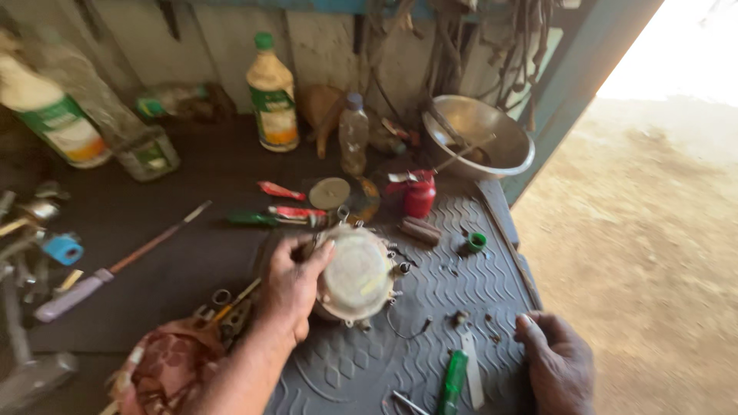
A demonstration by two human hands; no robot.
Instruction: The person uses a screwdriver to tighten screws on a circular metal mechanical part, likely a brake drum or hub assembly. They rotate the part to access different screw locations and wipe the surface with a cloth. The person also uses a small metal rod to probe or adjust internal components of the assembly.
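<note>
The left hand clamped a round metal carburetor-like part on the ribbed rubber mat; the right hand rested empty nearby. Loose screws risked scattering if nudged.

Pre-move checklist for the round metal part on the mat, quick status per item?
1. Left hand grips the round metal part: ok.
2. Part sits on the grey rubber mat: ok.
3. Right hand is free, resting at the mat edge: ok.
4. Green-handled screwdriver lies beside the right hand: ok.
5. Loose small bits are scattered on the mat near the part: not ok.
6. Part's fasteners tight or loose: cannot tell.
</note>
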